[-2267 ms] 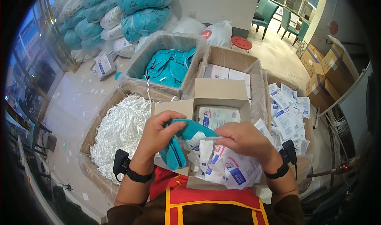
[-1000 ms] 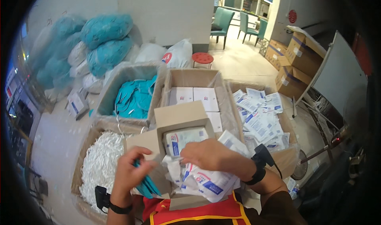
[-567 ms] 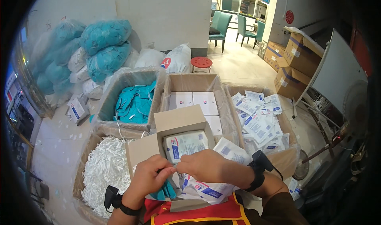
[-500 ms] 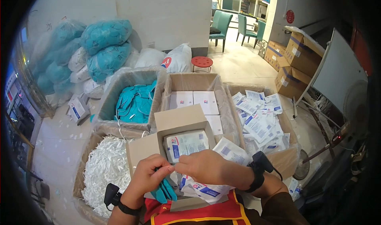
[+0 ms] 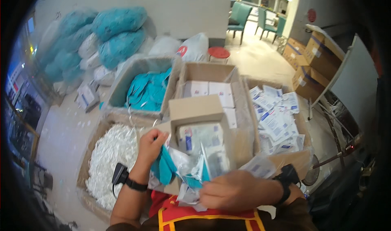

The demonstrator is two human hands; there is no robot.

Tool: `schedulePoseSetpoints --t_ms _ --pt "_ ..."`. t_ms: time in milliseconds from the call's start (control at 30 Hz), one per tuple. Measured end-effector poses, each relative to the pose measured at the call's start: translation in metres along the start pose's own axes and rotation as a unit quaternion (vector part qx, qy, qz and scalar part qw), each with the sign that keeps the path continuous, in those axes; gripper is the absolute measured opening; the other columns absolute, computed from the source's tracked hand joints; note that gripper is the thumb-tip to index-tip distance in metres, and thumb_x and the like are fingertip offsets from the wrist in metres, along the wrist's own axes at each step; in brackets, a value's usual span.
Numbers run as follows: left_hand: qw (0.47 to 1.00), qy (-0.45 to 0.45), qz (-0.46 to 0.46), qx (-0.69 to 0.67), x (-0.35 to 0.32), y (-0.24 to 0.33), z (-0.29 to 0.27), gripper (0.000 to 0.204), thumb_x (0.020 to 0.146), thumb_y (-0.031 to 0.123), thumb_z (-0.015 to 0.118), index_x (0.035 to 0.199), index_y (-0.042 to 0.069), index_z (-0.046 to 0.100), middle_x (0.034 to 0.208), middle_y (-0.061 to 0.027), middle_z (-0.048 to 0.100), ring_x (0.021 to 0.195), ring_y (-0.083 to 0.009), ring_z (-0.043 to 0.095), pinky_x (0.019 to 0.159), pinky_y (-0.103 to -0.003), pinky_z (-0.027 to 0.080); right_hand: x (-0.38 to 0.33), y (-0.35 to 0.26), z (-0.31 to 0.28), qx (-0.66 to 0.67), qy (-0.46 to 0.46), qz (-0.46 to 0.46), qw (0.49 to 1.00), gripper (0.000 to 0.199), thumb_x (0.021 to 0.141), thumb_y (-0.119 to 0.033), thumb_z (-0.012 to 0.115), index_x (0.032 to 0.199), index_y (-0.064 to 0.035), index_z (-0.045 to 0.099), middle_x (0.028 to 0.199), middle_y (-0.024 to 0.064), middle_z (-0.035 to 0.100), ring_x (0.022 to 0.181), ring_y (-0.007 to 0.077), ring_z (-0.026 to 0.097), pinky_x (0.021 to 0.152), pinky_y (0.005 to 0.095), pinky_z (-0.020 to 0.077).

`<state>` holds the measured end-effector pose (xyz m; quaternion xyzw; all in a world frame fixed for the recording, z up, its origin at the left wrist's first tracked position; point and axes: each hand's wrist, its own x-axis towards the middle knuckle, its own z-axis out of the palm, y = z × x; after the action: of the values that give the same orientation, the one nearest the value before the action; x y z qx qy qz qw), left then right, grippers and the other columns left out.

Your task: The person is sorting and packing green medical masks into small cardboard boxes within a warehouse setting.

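My left hand (image 5: 151,148) is closed on a bunch of flat teal folded pieces (image 5: 165,166) that look like face masks, hanging below its fist. My right hand (image 5: 228,190), lower and smeared by motion, is closed at a crumpled white packet (image 5: 197,170). Another bit of teal (image 5: 192,182) shows beside its fingers, and I cannot tell whether it is inside the packet. Just beyond my hands stands an open cardboard box (image 5: 195,105) with printed white packets (image 5: 201,135) lying flat in it. One loose packet (image 5: 260,166) sits near my right wrist.
Around the box are lined cartons: white strips (image 5: 112,161) at left, teal pieces (image 5: 148,90) behind, white boxes (image 5: 197,88) in the middle, packets (image 5: 277,117) at right. Stuffed bags (image 5: 120,47), a red stool (image 5: 218,52) and brown boxes (image 5: 311,82) stand farther off.
My hands, together before, have parted: the left has moved up with the teal pieces, the right down and rightward with the packet. The whole view has shifted slightly.
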<state>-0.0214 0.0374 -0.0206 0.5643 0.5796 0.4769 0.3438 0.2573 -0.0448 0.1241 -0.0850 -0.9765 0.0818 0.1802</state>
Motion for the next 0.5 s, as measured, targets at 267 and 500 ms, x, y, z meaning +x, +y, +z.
schedulePoseSetpoints --t_ms 267,500 --pt "0.993 0.064 0.039 0.095 -0.026 0.061 -0.026 0.012 0.079 0.011 0.072 0.083 0.003 0.065 0.065 0.0027 0.052 0.06 -0.0058 0.044 0.055 -0.022 0.036 -0.024 0.032 0.009 -0.064 0.111 0.113 0.985 0.019 0.075 -0.011 0.066 0.094 -0.0081 0.062 0.086 0.0029 0.061 0.063 0.018 0.061 0.049 0.0289 0.048" --pt "0.935 -0.256 0.201 0.143 -0.067 0.107 -0.008 0.033 0.08 0.013 0.065 0.113 0.015 0.065 0.09 -0.0102 0.067 0.079 -0.0307 0.064 0.068 -0.036 0.051 -0.011 0.031 0.016 -0.024 0.119 0.072 0.99 0.023 0.073 -0.01 0.065 0.096 -0.0082 0.062 0.084 0.0026 0.058 0.066 0.0177 0.061 0.051 0.0286 0.0481"
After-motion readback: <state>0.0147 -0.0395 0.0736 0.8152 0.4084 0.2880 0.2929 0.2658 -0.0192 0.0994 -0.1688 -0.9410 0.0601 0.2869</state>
